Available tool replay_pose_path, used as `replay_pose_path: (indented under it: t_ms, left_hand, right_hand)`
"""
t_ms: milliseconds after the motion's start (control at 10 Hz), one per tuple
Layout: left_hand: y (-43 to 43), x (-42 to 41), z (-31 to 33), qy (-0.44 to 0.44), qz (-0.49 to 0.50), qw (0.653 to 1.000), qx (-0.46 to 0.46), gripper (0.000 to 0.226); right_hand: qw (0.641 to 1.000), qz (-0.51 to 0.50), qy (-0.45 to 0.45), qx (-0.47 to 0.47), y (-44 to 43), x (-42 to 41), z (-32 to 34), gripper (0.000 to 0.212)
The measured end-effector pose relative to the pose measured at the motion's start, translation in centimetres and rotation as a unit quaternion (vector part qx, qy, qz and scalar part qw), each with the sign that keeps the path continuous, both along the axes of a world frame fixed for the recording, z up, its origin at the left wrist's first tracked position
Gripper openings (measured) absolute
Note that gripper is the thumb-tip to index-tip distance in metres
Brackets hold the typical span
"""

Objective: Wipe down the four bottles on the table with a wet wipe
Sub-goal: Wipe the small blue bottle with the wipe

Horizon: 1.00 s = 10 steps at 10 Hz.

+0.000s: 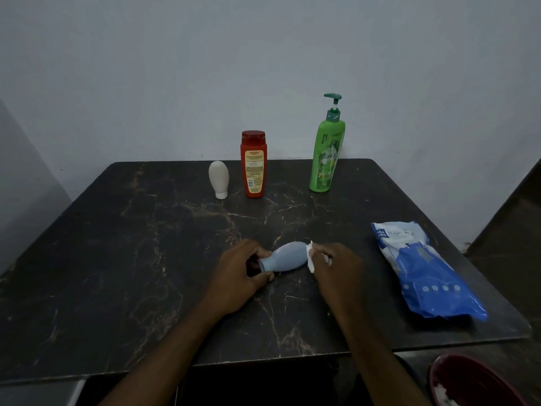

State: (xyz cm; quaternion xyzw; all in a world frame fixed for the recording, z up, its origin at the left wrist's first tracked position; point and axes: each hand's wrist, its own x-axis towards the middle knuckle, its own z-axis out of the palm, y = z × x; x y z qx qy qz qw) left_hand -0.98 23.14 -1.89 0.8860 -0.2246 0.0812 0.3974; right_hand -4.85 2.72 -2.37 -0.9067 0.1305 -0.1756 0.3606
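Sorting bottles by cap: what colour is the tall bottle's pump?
The pump is dark teal-green, above the lighter green bottle; head view.

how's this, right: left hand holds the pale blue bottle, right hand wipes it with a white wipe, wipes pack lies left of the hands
Off in one thing: the head view shows the wipes pack right of the hands, not left. Otherwise yes: the left hand holds the pale blue bottle, the right hand wipes it with a white wipe.

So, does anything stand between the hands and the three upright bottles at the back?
Nothing visible. Only table separates the left hand and right hand from the white bottle, red bottle and green bottle; the wipes pack lies aside, right.
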Motion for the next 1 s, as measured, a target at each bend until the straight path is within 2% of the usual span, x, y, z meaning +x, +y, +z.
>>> replay_pose_path:
  t_ms: [100,200,300,400,500,600,700,800,900,1000]
  left_hand:
    - [0.1,0.1,-0.1,0.006,0.001,1.0,-0.002,0.037]
    - [0.0,0.2,-0.1,0.002,-0.004,1.0,0.005,0.035]
    - [-0.1,0.2,-0.1,0.001,-0.005,1.0,-0.002,0.03]
    - [-0.1,0.1,-0.1,0.0,-0.004,1.0,0.004,0.032]
    - [0.0,0.0,-0.1,-0.006,-0.005,1.0,0.008,0.036]
    - [-0.1,0.0,-0.1,-0.015,-0.006,1.0,0.002,0.037]
    - [-0.1,-0.1,0.0,-0.013,-0.004,1.0,0.006,0.036]
    - [-0.3,-0.1,0.1,-0.007,-0.005,1.0,0.012,0.033]
    - [-0.4,-0.1,0.1,-0.01,0.0,1.0,-0.002,0.032]
    - [-0.4,-0.1,0.0,-0.012,-0.001,1.0,0.003,0.033]
  right_hand:
    - [0.988,0.041,0.043,-0.143,-0.3,0.4,-2.9,0.016]
    - [0.99,-0.134,-0.008,-0.051,1.6,2.7,-4.5,0.04]
    - [0.992,0.116,-0.024,-0.041,4.1,1.6,-1.2,0.022]
    - [0.976,0.19,-0.103,-0.032,2.0,0.0,0.4,0.017]
    - [0.993,0.071,-0.089,0.001,0.9,1.1,0.7,0.019]
    - [0.999,-0.03,0.005,0.037,-0.3,2.8,-0.2,0.023]
    - [0.98,-0.195,0.034,0.027,0.5,2.7,-0.4,0.029]
    - [0.99,0.119,-0.081,0.001,2.1,0.9,0.6,0.019]
    - [0.967,0.211,-0.139,-0.021,2.5,0.0,0.4,0.022]
    - [0.986,0.132,-0.099,-0.019,2.1,1.1,0.0,0.019]
